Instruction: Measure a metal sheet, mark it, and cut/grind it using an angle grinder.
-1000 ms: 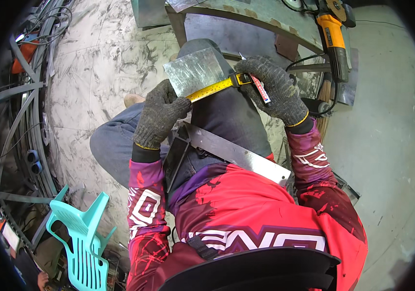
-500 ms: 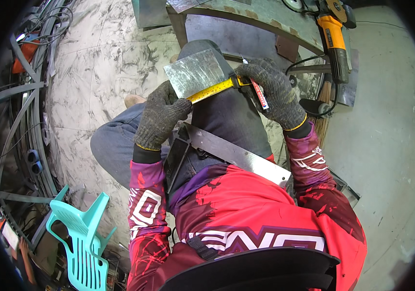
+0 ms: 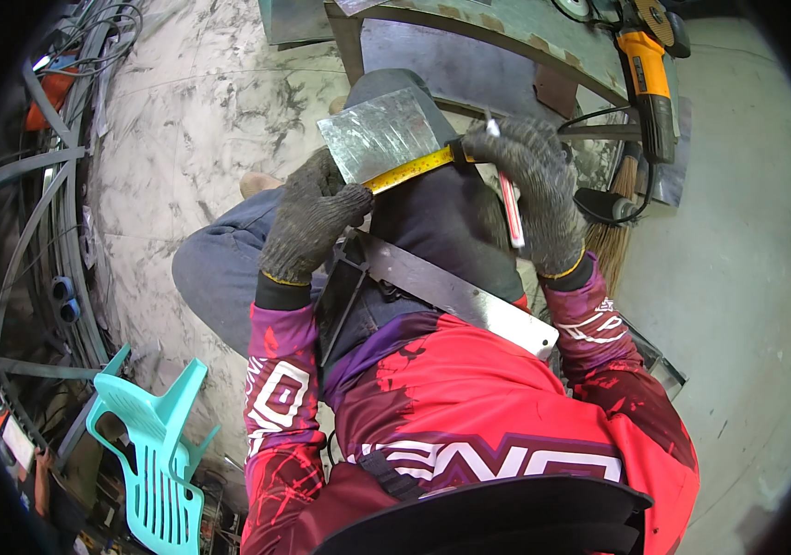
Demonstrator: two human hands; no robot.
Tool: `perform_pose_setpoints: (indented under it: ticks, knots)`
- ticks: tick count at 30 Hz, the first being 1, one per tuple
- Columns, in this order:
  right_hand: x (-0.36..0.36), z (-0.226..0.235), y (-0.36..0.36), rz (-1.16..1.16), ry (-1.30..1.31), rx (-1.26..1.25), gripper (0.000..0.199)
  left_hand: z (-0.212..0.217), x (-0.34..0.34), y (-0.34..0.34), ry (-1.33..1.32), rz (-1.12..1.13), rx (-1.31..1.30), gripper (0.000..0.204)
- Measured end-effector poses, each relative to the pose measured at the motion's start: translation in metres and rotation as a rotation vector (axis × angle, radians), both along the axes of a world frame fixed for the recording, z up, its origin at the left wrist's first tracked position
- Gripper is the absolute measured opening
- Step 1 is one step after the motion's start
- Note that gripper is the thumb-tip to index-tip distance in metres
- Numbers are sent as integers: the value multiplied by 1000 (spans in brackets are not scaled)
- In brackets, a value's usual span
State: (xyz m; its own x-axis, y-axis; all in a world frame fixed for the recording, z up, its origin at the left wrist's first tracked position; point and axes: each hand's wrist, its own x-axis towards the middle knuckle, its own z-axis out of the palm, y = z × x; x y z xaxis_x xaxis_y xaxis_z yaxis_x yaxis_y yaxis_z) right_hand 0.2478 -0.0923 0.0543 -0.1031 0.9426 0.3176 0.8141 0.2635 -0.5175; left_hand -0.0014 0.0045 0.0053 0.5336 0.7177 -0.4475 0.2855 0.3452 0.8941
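Observation:
My left hand (image 3: 315,217), in a dark grey knit glove, grips the near left corner of a small metal sheet (image 3: 384,134). Its thumb presses the end of a yellow tape measure (image 3: 410,173), stretched along the sheet's near edge. The sheet rests over my raised knee. My right hand (image 3: 539,185), gloved alike, is closed around a white and red marker (image 3: 512,211) whose tip points away from me. Its fingers are at the tape's dark case, which they mostly hide. Across my lap lies a try square (image 3: 455,291) with a steel blade and black stock.
An orange angle grinder (image 3: 647,69) hangs at the edge of a metal table (image 3: 506,37) ahead. Beneath it are a broom (image 3: 621,199) and a cable. Metal bars (image 3: 67,240) crowd the left side, with a turquoise plastic chair (image 3: 159,462) at lower left.
My right hand has shifted slightly right, and the marker has turned more upright in it. The sheet and tape have moved a little rightward in view. My left hand keeps its grip.

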Motion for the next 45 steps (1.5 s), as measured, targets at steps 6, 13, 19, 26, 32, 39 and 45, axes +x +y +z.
perform_pose_setpoints:
  ticks: [6, 13, 19, 26, 32, 39, 45]
  knots:
    - [-34, -10, -13, 46, 797, -322, 24, 1, -1, 0, -5, -32, -4, 46]
    - [-38, -39, -7, 31, 720, -268, 28, -1, -2, -1, -40, 17, 18, 39]
    - [-38, -56, -4, 35, 606, -196, 25, -3, -4, -1, -12, 0, 33, 40]
    - [-37, -60, -4, 88, 597, -205, 23, -1, 0, -1, -72, 26, -16, 39]
    - [-39, -61, 0, 116, 449, -26, 22, 2, 1, 0, -14, -7, 15, 36]
    - [-41, -62, 2, 131, 421, 46, 22, 2, -1, -2, -2, 12, 41, 35]
    - [-41, -61, 4, 126, 413, 66, 20, 2, -2, -3, -14, -13, 35, 39]
